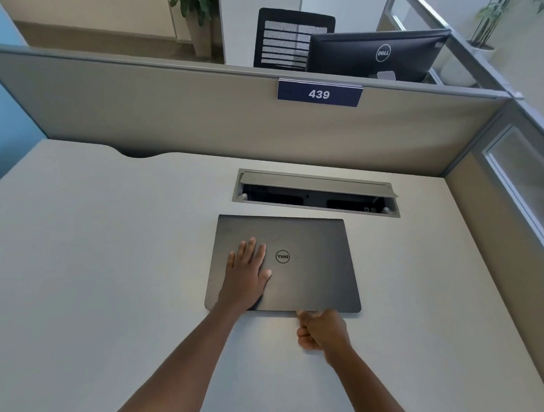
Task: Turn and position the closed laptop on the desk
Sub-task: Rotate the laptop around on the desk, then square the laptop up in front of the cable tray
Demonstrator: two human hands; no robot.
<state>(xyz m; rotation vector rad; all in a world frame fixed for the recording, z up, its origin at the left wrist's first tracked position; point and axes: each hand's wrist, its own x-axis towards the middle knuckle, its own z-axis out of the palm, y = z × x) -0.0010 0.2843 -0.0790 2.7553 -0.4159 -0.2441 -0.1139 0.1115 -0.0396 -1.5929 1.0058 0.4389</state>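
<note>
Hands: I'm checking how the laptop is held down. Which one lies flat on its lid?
The left hand, fingers spread, palm flat on the laptop beside the logo. The right hand is curled at the near edge, off the lid.

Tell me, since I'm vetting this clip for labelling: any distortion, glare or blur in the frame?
Head view: wide-angle bending curves the partition and desk edges; lighting soft, faint sheen on the laptop lid; left hand and right hand look sharp, with little shadow.

Cable box (317, 193): sunk in desk near far edge, lid open.
Number sign (319, 94): "439", on partition's top edge.
Monitor (378, 53): behind partition.
Chair (285, 38): beside monitor.
</note>
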